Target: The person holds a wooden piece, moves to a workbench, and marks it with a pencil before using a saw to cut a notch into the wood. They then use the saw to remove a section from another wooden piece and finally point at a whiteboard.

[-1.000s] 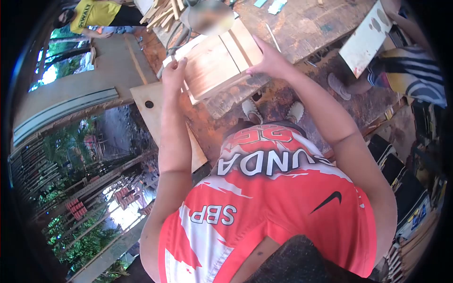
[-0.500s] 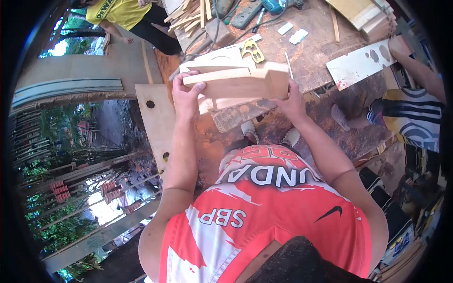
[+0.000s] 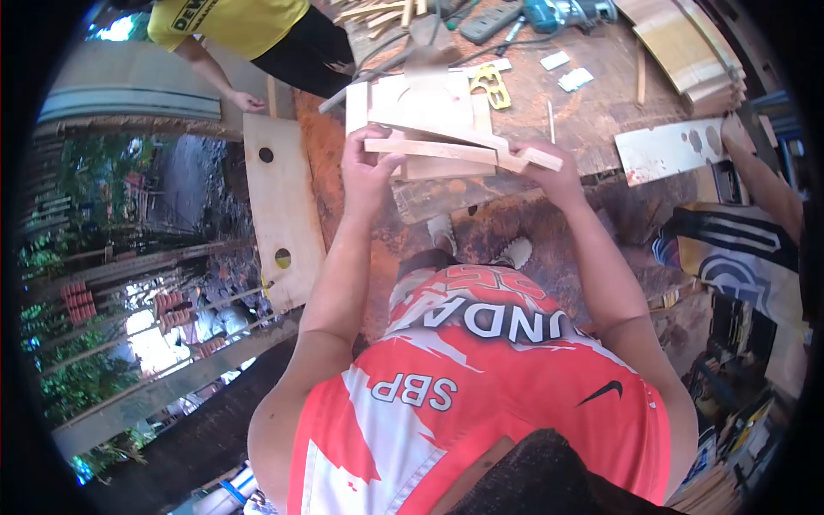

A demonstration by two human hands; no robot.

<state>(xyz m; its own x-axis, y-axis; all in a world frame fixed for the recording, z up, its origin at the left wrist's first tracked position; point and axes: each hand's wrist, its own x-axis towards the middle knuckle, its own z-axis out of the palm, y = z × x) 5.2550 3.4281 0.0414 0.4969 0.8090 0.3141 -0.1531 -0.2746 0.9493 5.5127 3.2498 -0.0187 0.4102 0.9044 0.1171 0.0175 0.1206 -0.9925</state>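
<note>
A pale, angled wooden piece [image 3: 433,153] is held level between my two hands at the near edge of the workbench, its narrow edges turned up towards me. My left hand [image 3: 369,167] is closed around its left end, with the thumb on the near side. At the other end, my right hand [image 3: 556,178] grips the piece from below and behind; some of its fingers are hidden. Directly beyond lies a pale wooden panel [image 3: 459,107] on the bench, partly covered by the held piece. A yellow tool handle [image 3: 491,86] lies on the panel's right side.
The workbench [image 3: 592,129] carries sawdust, cords, a teal power tool [image 3: 562,13], two white blocks [image 3: 575,79] and stacked boards [image 3: 687,56]. At right, another person's hand touches a stained white board [image 3: 661,150]. A person in a yellow shirt [image 3: 232,26] stands at upper left.
The wooden piece has been tipped so its narrow edges now face up instead of its broad face. Both hands still hold it. The camera view has shifted slightly.
</note>
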